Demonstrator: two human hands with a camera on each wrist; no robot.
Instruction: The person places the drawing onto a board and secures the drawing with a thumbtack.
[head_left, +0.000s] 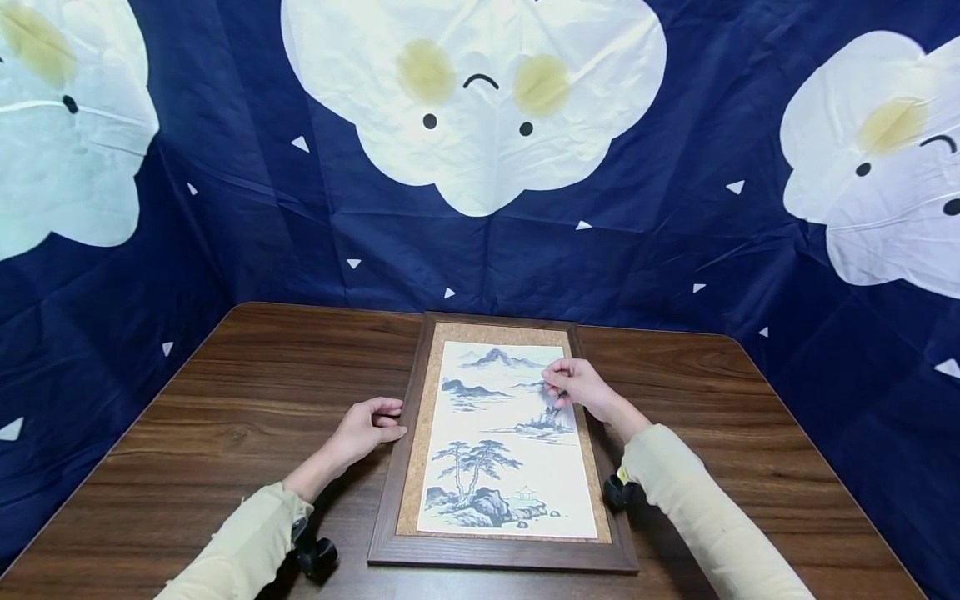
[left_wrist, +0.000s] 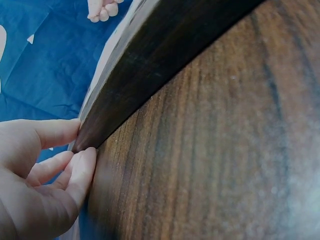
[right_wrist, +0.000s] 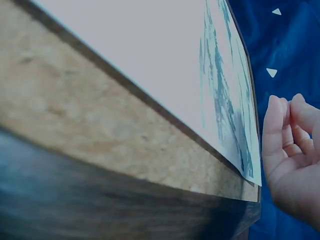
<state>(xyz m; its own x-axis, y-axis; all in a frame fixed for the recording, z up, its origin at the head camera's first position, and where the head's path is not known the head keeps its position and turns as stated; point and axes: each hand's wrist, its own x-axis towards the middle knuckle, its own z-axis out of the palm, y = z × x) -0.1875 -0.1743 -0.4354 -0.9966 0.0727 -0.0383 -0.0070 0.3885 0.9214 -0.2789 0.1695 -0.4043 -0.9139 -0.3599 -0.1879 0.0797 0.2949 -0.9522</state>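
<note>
A sheet with an ink landscape painting (head_left: 480, 408) lies on a cork board (head_left: 429, 417) in a dark brown wooden frame (head_left: 502, 552). My left hand (head_left: 366, 429) is at the frame's left side. In the left wrist view, the left hand's fingertips (left_wrist: 87, 155) touch the outer edge of the frame (left_wrist: 135, 65). Over the sheet's upper right part is my right hand (head_left: 581, 387), fingers curled and fingertips brought together. In the right wrist view, the right hand (right_wrist: 295, 160) has thumb and fingertips meeting; nothing between them can be made out.
The frame rests on a wood-grain table (head_left: 247, 400), reaching close to its back edge. A dark blue curtain (head_left: 480, 258) with white clouds surrounds the table at the back and sides. A black wrist device (head_left: 317, 558) sits by the left wrist, another device (head_left: 618, 492) by the right.
</note>
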